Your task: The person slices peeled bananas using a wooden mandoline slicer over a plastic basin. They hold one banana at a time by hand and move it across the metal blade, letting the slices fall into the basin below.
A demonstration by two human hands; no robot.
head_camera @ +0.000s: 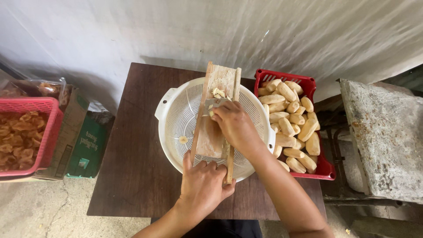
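Your left hand (203,185) closes its grip on the near end of the wooden slicer board (216,117), fingers curled over the edge, so the board stays steady while it lies as a bridge across the white perforated basin (176,117). Your right hand (235,125) grips a small piece of peeled banana (212,113), mostly hidden under the fingers, and presses it flat on the board just at the metal blade (211,102). Beyond this grip, some pale scraps (217,92) sit on the far part of the board. Below the grip and to its left, one thin slice (183,139) lies on the bottom of the basin, which I judge is placed there to catch what falls through the blade. Just to the right of your right hand, near enough to reach, a red crate (318,166) holds many peeled bananas (291,121). The basin stands on a dark wooden worktop (132,167). Well apart from your left grip, on the left side, a pink basket (48,132) holds brown fried chips (17,136), beside a green carton (88,147) on the floor.
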